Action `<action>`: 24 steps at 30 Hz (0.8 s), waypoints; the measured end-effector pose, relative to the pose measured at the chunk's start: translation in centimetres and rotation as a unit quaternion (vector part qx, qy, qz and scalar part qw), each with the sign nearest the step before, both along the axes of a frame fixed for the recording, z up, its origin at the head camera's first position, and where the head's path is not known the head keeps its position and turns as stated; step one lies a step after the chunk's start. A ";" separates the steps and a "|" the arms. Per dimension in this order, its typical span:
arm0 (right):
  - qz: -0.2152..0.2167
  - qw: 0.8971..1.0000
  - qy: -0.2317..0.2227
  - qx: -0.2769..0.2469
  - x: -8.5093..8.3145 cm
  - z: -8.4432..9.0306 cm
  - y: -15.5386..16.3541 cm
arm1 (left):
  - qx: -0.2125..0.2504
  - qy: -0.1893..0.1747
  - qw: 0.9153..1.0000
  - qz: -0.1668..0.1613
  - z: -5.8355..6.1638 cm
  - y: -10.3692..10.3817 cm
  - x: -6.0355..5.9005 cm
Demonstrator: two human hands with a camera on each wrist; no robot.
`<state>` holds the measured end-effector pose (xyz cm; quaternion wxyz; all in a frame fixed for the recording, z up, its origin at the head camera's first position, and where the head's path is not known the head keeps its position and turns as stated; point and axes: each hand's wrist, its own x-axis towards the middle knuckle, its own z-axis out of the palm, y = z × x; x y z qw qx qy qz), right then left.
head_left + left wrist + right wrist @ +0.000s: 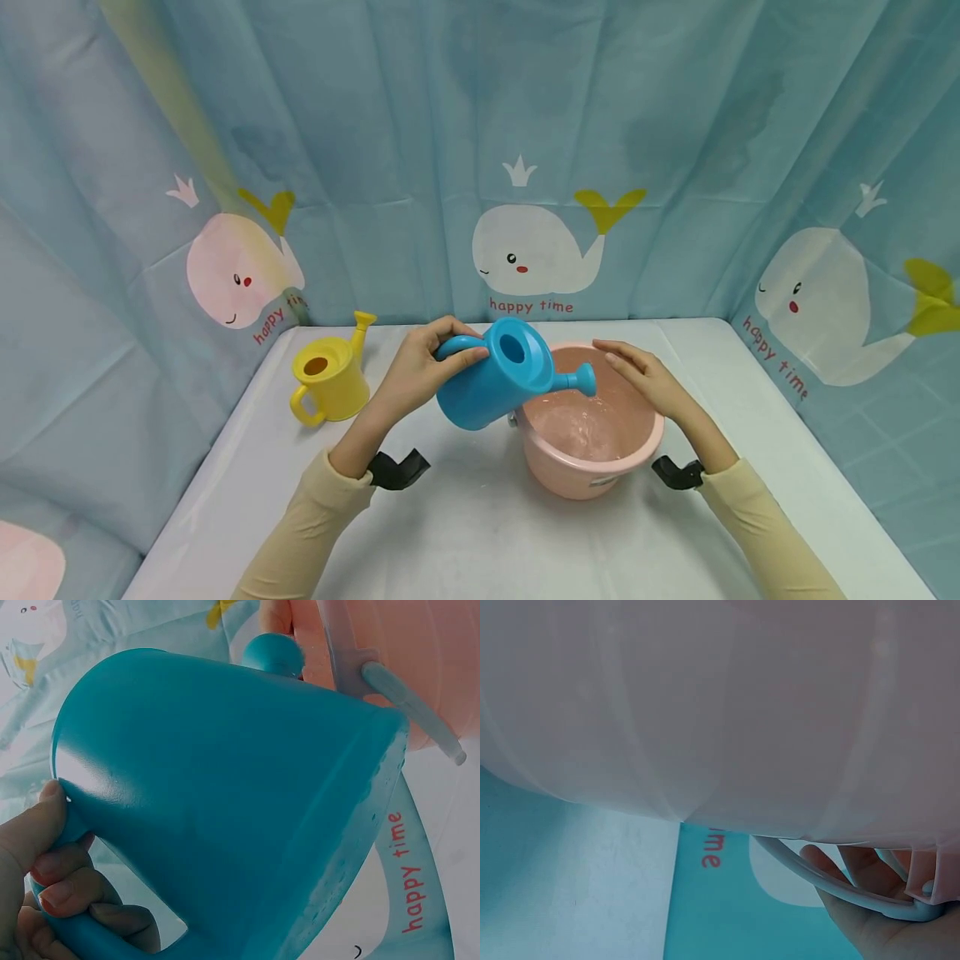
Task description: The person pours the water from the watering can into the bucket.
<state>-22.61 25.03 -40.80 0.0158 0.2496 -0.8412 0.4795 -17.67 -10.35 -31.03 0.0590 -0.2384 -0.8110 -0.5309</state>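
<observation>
Left hand [420, 367] grips the blue watering can [491, 375], tipped; right hand [645, 379] lies flat on the pink bucket [637, 450] rim. Best pour gently, spout over its middle.

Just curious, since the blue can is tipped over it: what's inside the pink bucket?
The bucket holds shallow, clear water; its pink bottom shows through. The blue can has its spout over the rim, and its body hides the bucket's left edge. The right hand rests on the far rim.
</observation>
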 end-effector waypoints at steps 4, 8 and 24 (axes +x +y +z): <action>-0.002 1.000 0.002 0.003 0.0 -0.1 0.0 | -0.007 0.001 1.000 0.005 1.2 0.3 0.9; 0.001 1.000 0.001 -0.003 -0.1 -0.1 0.0 | -0.013 0.007 1.000 0.008 2.4 0.5 1.9; 0.003 1.000 0.001 -0.006 0.0 0.0 -0.1 | 0.008 0.021 1.000 0.006 -0.4 0.0 -0.3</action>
